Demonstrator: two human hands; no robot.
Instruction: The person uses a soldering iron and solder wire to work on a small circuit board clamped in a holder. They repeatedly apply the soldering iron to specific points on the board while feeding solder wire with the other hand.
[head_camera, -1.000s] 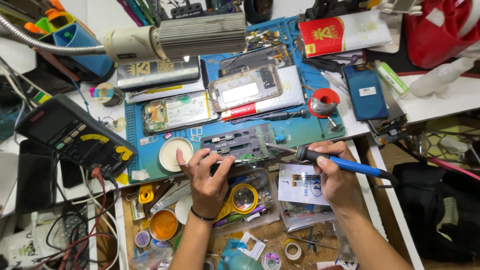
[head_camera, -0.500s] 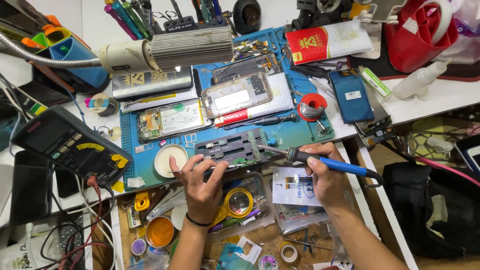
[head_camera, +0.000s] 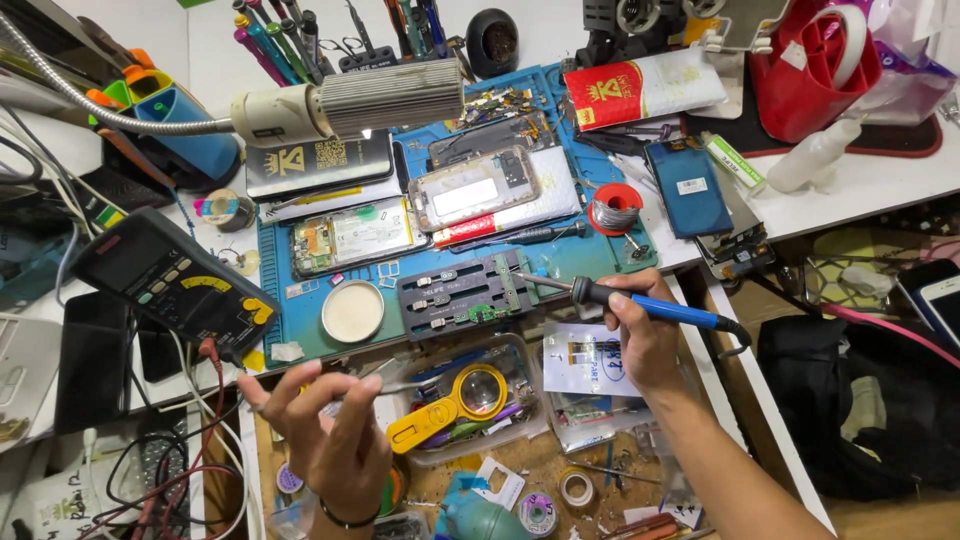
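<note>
Head camera, looking down on a crowded repair bench: the person's right hand (head_camera: 640, 335) is closed around the blue handle of a soldering iron (head_camera: 640, 302), held like a pen so its tip angles down toward a dark board holder (head_camera: 470, 293) on the blue work mat (head_camera: 300, 335). The holder lies near the mat's front edge, within short reach of both hands, and appears to clamp a small board for the iron's tip. The left hand (head_camera: 335, 430) is lifted off the mat with fingers spread, pinching thin tweezers (head_camera: 400, 385) whose points aim toward the holder. Just beside the holder lies a round white tin (head_camera: 352, 311); behind it are two opened phones (head_camera: 350, 235), a spool of solder (head_camera: 612, 212) and a lamp (head_camera: 340, 105) on a flexible neck casting light onto the mat. A multimeter (head_camera: 170, 285) rests to the left, its leads trailing down. Below the hands an open drawer holds a clear tray with a yellow magnifier (head_camera: 455, 405), tape rolls and scraps. The white table (head_camera: 860, 185) is packed edge to edge with tools.
</note>
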